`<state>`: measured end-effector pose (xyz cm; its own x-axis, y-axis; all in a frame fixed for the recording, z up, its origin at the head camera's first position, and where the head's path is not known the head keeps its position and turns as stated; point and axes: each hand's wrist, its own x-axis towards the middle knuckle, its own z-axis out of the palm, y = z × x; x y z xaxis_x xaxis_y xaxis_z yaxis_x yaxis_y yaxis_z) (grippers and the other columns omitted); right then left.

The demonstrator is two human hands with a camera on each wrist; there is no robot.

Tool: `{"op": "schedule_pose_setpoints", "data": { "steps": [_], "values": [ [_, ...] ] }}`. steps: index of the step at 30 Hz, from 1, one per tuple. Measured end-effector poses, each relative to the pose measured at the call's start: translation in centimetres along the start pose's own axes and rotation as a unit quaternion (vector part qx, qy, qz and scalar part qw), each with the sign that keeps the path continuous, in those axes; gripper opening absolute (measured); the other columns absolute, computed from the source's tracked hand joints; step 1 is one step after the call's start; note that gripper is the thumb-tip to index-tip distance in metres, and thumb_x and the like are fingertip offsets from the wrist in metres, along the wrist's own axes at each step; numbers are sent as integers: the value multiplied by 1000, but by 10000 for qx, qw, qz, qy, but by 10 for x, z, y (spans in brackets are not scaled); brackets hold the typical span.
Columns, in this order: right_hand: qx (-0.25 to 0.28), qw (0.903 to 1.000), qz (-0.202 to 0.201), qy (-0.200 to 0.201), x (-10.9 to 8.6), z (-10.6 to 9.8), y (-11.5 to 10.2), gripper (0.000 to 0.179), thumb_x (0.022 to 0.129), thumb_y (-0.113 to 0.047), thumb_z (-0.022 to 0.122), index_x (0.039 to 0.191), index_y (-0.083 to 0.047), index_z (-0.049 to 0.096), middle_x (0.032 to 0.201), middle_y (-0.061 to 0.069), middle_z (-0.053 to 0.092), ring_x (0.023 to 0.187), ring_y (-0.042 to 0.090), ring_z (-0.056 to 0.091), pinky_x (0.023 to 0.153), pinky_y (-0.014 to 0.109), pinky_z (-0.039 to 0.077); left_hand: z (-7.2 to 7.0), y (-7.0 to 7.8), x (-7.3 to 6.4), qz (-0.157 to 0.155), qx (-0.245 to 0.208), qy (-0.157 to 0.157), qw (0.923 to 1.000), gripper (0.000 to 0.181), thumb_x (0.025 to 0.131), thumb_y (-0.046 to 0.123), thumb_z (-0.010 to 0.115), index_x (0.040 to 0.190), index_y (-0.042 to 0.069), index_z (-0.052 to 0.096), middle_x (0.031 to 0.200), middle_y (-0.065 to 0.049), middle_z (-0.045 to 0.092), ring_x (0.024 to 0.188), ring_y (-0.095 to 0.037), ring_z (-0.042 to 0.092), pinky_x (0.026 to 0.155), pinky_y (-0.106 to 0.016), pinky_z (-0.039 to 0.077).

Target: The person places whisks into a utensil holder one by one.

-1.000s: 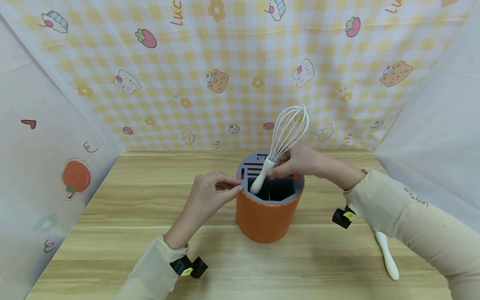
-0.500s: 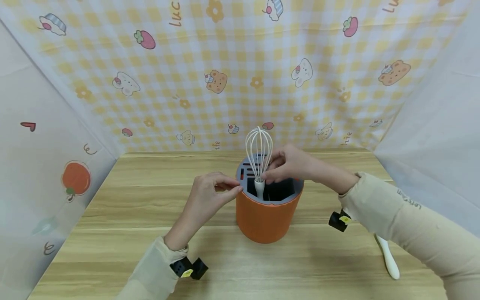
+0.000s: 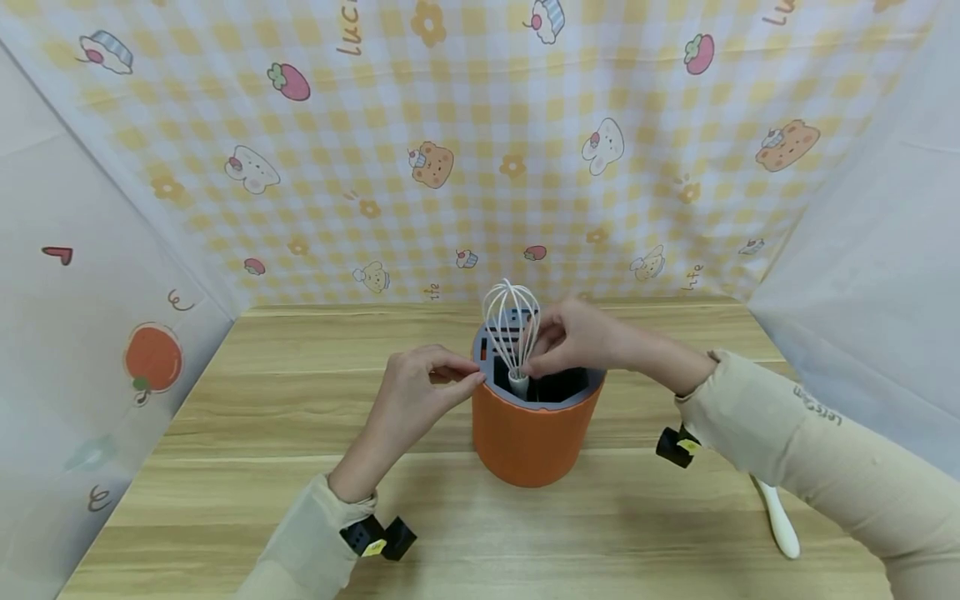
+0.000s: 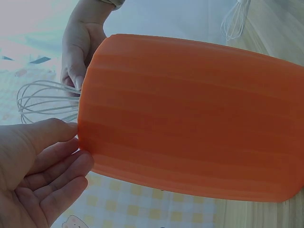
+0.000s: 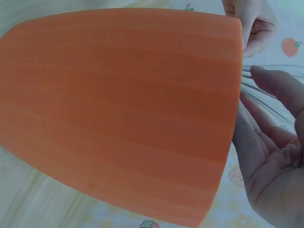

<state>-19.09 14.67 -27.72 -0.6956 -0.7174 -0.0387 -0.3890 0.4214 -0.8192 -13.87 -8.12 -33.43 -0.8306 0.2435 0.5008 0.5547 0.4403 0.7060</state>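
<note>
An orange round utensil holder (image 3: 528,450) with a grey slotted top stands upright on the table. At its left rim, my left hand (image 3: 416,392) pinches the edge between thumb and fingertips. My right hand (image 3: 581,335) pinches a white whisk (image 3: 517,384) near where its wires meet the handle. Most of that handle is down inside the dark front opening of the holder, out of sight. The whisk's wire loops (image 4: 47,99) point upward past the rim. In the right wrist view, the holder's wall hides the handle, while the right thumb and fingers lie about the wires.
On the wooden table (image 3: 300,400), a second white-handled utensil (image 3: 780,525) lies at the right, partly under the right sleeve. The left wrist view shows white whisk wires (image 4: 234,21) there. Behind hangs a yellow checked cloth (image 3: 480,208), with pale walls on both sides.
The whisk has swung from tilted to nearly upright and sunk into the holder's front opening, the right hand moving left and down with it. My left hand stays on the rim.
</note>
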Motion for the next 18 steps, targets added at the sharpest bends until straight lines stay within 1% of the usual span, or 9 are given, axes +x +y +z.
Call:
{"op": "schedule_pose_setpoints", "data": {
  "steps": [8,15,18],
  "values": [
    [-515,9983,-160,-209,-2,4,-3,15,77,-9,72,87,1,66,74,3,68,72,12,65,65,26,53,0,1,0,-23,98,-21,9999,5,75,6,75,79,7,74,75,3,67,68,-5,61,62,-19,52],
    [-936,9950,-239,-242,-2,7,-6,6,78,-8,71,79,-3,67,72,-1,68,69,8,64,61,24,51,0,2,-1,-58,121,-25,9999,5,75,6,75,79,7,74,76,3,67,69,-5,61,62,-19,52],
    [-1059,9936,-280,-257,-2,7,-6,6,78,-9,71,75,-5,67,71,-1,67,68,7,63,60,24,51,0,2,-1,-56,111,-20,9999,5,75,6,75,79,7,73,76,3,67,69,-5,61,62,-19,52]
  ]
}}
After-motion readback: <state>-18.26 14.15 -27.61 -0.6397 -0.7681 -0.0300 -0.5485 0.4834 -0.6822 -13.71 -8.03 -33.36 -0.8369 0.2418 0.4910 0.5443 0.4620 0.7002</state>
